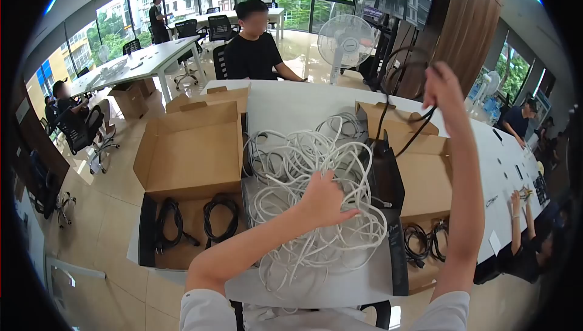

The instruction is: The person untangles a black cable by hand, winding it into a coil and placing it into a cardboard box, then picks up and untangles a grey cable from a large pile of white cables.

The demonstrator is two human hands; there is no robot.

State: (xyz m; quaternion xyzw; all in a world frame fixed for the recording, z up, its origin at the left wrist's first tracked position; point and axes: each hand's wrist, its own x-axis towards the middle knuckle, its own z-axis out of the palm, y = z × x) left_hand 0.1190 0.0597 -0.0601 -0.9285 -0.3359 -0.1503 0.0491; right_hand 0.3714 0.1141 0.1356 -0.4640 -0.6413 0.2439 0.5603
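A tangled heap of white cables (pixel 291 155) covers the middle of the table before me. My left hand (pixel 325 200) is on the heap, fingers curled into the strands and thumb stretched out to the right; its fingertips are partly hidden. High on the right, my right hand (pixel 443 85) is closed around a looped black cable (pixel 419 126). This cable hangs down toward the right-hand box and the heap's right edge. It is slightly blurred, and its lower ends are hard to make out.
An open cardboard box (pixel 191 155) on the left holds two coiled black cables (pixel 220 217). Another open box (pixel 419 194) on the right contains black cable coils (pixel 416 246). Across the table sits a person (pixel 252 48), near a white fan (pixel 346 42).
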